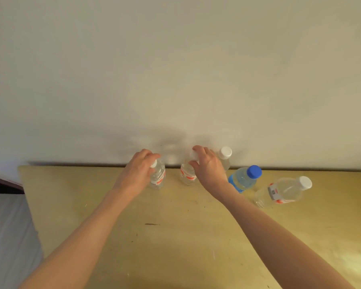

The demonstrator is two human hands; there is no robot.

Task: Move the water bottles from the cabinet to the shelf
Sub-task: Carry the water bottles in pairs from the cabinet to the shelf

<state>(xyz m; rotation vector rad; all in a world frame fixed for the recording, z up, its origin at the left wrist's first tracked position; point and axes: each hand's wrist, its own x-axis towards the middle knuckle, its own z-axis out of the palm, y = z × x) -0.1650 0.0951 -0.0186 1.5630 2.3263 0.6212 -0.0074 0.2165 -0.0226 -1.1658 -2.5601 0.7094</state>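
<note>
Each small water bottle [158,175] [187,174], likely light, smooth and a bit slippery, is held at its cap by the left hand [138,171] and right hand [208,164].

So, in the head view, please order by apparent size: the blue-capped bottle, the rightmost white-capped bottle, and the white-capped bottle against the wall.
1. Rightmost clear plastic white-capped bottle.
2. Clear blue-capped bottle, partly hidden.
3. White-capped bottle by the wall, mostly hidden; unsure.
</note>
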